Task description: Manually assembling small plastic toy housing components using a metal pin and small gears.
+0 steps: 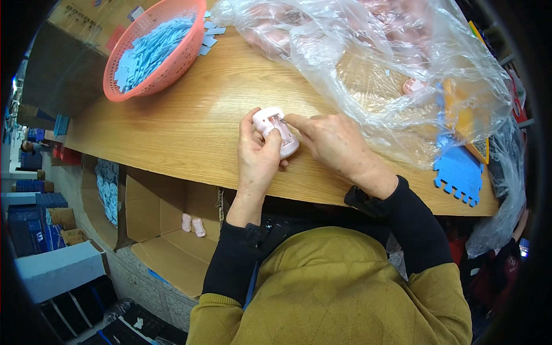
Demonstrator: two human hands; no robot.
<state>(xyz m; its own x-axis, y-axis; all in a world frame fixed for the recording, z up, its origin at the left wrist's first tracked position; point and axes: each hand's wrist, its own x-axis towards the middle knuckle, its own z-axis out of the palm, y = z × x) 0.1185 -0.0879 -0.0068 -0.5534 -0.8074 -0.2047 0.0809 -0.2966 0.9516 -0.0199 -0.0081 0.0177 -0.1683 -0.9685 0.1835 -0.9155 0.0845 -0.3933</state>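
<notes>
A pale pink, rounded plastic device casing (290,148) is held over the table's near edge. My left hand (257,155) wraps round it, with the thumb lying across its face. In that face is a narrow open compartment with metal contacts, like a battery bay. My right hand (339,144) comes in from the right with its index fingertip at the upper end of this compartment, touching it. Its other fingers are curled in and the thumb is hidden. Something small and dark shows at that fingertip, too small to name.
A coral plastic basket (198,43) of light blue strips stands at the back left, with loose strips (210,37) beside it. Clear plastic sheeting (322,52) covers the right back, near a blue foam mat piece (460,172). Below left, an open carton (167,253) holds two pink pieces (198,226).
</notes>
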